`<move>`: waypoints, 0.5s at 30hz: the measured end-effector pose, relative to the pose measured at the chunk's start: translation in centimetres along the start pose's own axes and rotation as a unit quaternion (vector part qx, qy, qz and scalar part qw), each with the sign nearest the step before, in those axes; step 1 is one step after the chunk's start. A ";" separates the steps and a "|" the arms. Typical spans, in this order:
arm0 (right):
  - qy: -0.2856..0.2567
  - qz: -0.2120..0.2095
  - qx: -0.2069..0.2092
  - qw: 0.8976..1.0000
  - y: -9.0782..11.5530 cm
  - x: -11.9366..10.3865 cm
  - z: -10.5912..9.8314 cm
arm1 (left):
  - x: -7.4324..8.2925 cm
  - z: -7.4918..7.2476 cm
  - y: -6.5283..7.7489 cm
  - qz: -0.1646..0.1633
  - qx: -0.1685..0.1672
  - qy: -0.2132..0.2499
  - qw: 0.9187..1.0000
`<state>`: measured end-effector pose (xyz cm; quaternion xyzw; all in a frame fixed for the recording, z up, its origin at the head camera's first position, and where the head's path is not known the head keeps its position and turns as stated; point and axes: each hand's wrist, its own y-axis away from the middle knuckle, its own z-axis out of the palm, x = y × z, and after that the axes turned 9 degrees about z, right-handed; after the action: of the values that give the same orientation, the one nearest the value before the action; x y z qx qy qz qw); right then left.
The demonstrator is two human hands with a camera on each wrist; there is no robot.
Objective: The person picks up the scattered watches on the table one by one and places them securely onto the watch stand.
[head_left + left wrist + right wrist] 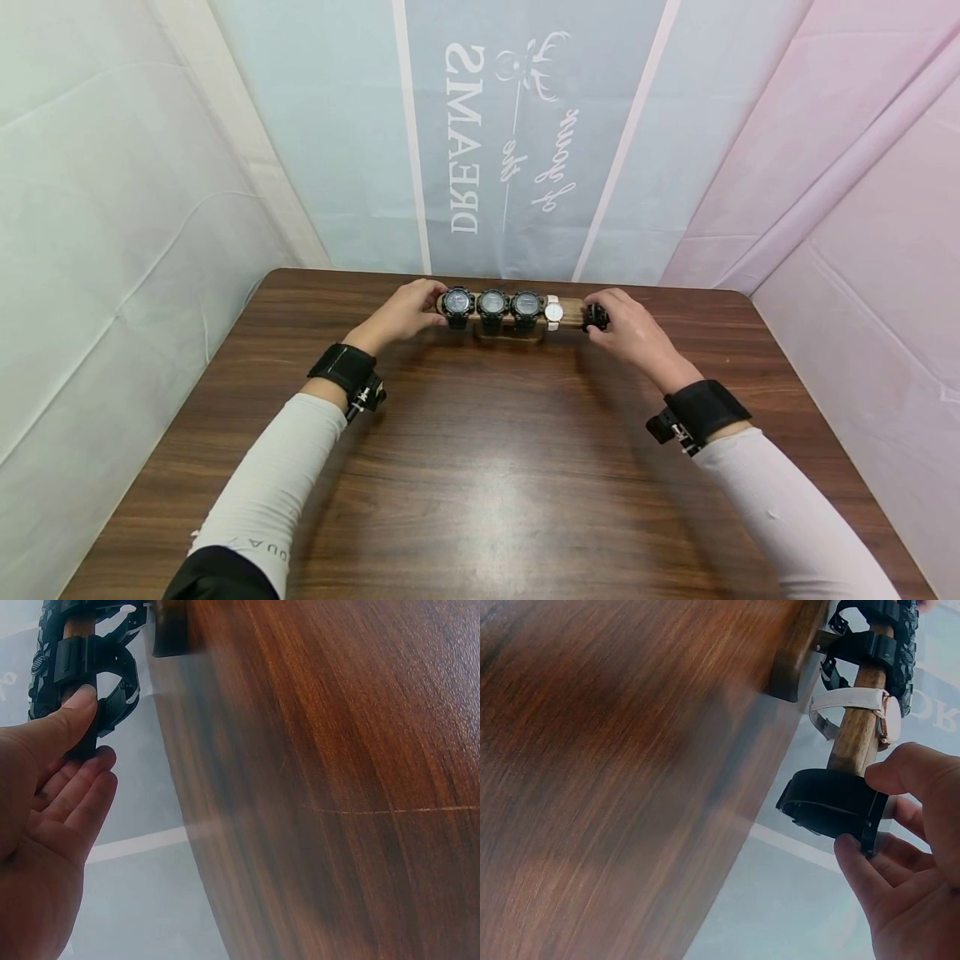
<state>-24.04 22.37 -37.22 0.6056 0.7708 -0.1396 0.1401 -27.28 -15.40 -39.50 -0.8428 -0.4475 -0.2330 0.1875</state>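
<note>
A wooden watch stand (572,312) with a horizontal bar stands at the far side of the table. Three black watches, a left one (458,302), a middle one (492,303) and a right one (526,305), sit side by side on the bar, then a white watch (553,312). My left hand (408,308) pinches the bar's left end, thumb beside the outermost black watch in the left wrist view. At the opposite end, my right hand (626,325) holds another black watch (829,799) between thumb and fingers. Its closed strap loops around the bar's tip.
The stand's base (786,675) rests near the back edge of the brown wooden table (487,467). Behind it hangs a blue-grey cloth (360,133) with white lettering. White fabric walls flank the table, a left one (127,250) and a right one (885,317).
</note>
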 end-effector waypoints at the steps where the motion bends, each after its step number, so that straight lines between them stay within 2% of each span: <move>1: 0.001 -0.001 0.000 1.000 -0.1 0.0 0.1 | 0.0 0.0 0.0 0.000 0.000 0.000 1.000; 15: 0.011 -0.018 -0.005 1.000 -1.0 -0.2 0.8 | -0.2 0.2 -0.1 -0.001 0.005 -0.004 1.000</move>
<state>-24.90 21.64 -37.80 0.5924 0.7837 -0.1318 0.1325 -27.43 -15.36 -39.71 -0.8425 -0.4501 -0.2272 0.1896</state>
